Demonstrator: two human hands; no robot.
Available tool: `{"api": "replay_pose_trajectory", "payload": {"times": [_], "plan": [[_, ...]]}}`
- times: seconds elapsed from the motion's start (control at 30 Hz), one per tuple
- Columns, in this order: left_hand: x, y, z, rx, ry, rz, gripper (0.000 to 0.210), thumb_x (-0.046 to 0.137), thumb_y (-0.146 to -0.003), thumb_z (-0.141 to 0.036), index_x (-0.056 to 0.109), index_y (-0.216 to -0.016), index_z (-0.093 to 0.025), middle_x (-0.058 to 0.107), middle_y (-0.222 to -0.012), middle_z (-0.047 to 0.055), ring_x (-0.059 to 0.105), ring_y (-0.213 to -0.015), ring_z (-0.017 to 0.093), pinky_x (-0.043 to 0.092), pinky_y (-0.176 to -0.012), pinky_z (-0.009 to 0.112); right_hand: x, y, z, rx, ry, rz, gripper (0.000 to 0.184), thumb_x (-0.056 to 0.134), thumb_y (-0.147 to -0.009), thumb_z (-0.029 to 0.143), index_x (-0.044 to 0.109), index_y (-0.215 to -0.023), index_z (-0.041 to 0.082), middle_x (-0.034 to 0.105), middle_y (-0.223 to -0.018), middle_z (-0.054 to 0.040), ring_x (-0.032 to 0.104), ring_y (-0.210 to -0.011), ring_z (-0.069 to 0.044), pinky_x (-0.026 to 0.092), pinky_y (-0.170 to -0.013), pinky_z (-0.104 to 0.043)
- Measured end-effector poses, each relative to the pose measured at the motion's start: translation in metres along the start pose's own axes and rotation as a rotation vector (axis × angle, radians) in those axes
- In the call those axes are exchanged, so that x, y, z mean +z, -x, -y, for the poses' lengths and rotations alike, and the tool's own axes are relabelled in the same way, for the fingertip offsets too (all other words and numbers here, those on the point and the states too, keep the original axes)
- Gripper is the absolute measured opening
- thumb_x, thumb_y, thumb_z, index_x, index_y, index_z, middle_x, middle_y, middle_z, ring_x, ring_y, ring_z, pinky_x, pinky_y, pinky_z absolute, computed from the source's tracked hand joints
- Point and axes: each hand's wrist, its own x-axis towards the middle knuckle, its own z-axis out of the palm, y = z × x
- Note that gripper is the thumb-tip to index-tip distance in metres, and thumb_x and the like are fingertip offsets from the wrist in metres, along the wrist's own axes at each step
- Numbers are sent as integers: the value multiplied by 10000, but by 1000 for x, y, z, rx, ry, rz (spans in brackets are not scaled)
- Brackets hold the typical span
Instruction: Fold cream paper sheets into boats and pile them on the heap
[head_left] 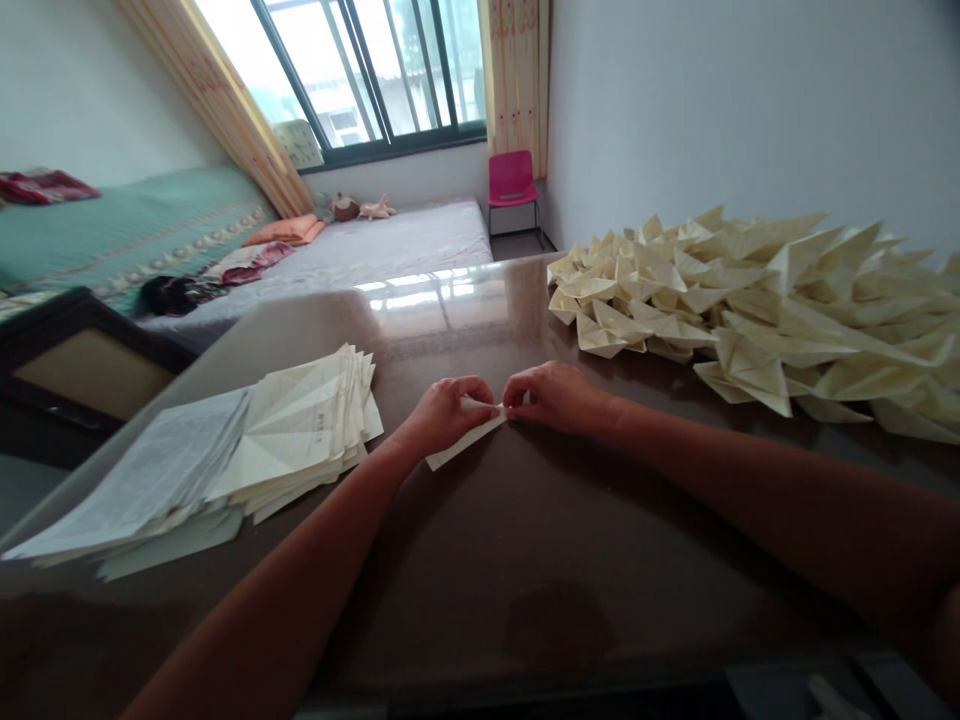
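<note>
"What lies leftmost on the glossy brown tabletop (pixel 585 530)?"

"Flat greyish-white paper sheets (pixel 161 455), then a stack of creased cream paper sheets (pixel 296 415)."

"And the hands?"

"Close together, mid-table: the left hand (pixel 448 412) pinches a narrow folded cream paper piece (pixel 465 443); the right hand (pixel 556 396) pinches its right end."

"Farther right?"

"A heap of pointed cream folded-paper shapes (pixel 757 320)."

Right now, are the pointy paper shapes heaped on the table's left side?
No, the folded paper shapes are heaped on the right of the table, while stacked paper sheets lie on its left.
</note>
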Motion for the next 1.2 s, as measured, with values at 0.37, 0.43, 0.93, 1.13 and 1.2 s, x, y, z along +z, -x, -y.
{"api": "replay_pose_trajectory", "payload": {"times": [0.37,0.43,0.93,1.13,1.2], "plan": [[5,0,-5,1,136,-7,269,665,-748,-413,730,-827,-163,716,-772,-4,633,-763,165,450,-709,240,6,-6,-9,-129,15,75,225,516,-880,302,721,-902,211,714,-904,-38,631,-830,-166,373,-688,-222],[6,-1,-3,12,127,19,271,656,-760,-424,741,-836,-178,722,-777,-9,643,-774,171,456,-731,246,5,-6,-8,-145,49,88,230,497,-885,297,709,-887,209,708,-906,-39,629,-843,-169,367,-688,-226],[26,23,-31,274,-636,-45,267,426,-939,-212,624,-1113,-166,629,-1069,93,541,-997,229,479,-883,358,-14,-13,-13,166,279,230,340,438,-874,361,731,-844,192,729,-865,-108,654,-767,-217,341,-565,-260],[53,33,-47,296,-740,18,327,412,-923,-140,523,-1224,-81,558,-1184,181,494,-1116,282,482,-881,386,-34,-1,-10,25,227,492,292,530,-820,305,724,-622,213,680,-599,-54,588,-528,-161,344,-536,-258],[52,32,-46,307,-729,12,332,411,-931,-162,514,-1239,-95,560,-1170,166,495,-1103,281,480,-880,383,-37,1,-8,21,275,469,278,554,-812,321,715,-616,209,677,-607,-61,587,-533,-167,337,-531,-263]]}}
